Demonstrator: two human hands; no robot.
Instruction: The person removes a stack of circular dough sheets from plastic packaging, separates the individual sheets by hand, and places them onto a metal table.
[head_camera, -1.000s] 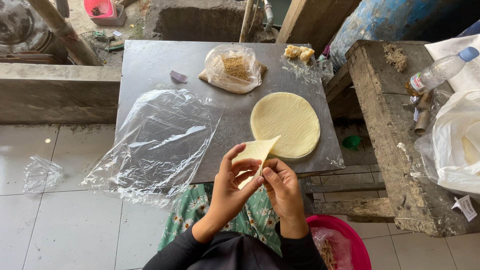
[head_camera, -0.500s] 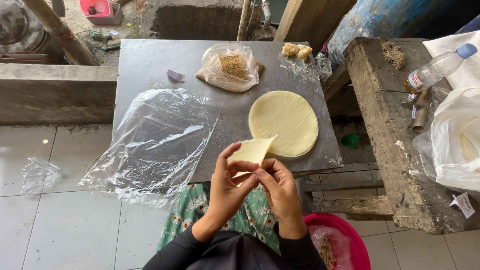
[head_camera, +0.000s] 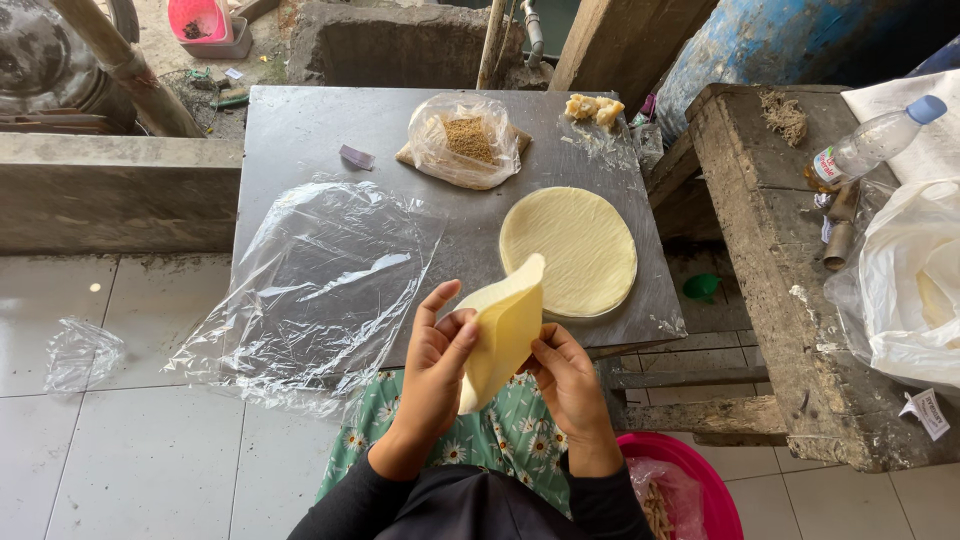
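Both my hands hold one thin pale-yellow dough sheet (head_camera: 503, 332), folded and curled into a cone shape, just in front of the near edge of the grey metal table (head_camera: 300, 130). My left hand (head_camera: 435, 375) wraps its left side with fingers spread along it. My right hand (head_camera: 568, 380) pinches its lower right edge. A stack of round pale-yellow dough sheets (head_camera: 570, 250) lies flat on the table just beyond my hands. A clear bag of brown crumbly filling (head_camera: 465, 140) sits at the table's far side.
A large clear plastic sheet (head_camera: 310, 280) hangs over the table's left front. A wooden bench (head_camera: 780, 250) at the right carries a plastic bottle (head_camera: 868, 145) and a white bag (head_camera: 915, 290). A pink basin (head_camera: 690, 485) stands by my right knee. Yellow chunks (head_camera: 592, 107) lie at the far edge.
The dough sheet in my hands has been folded over and curled from a flatter wedge into a cone. My hands stayed in place near the table's front edge.
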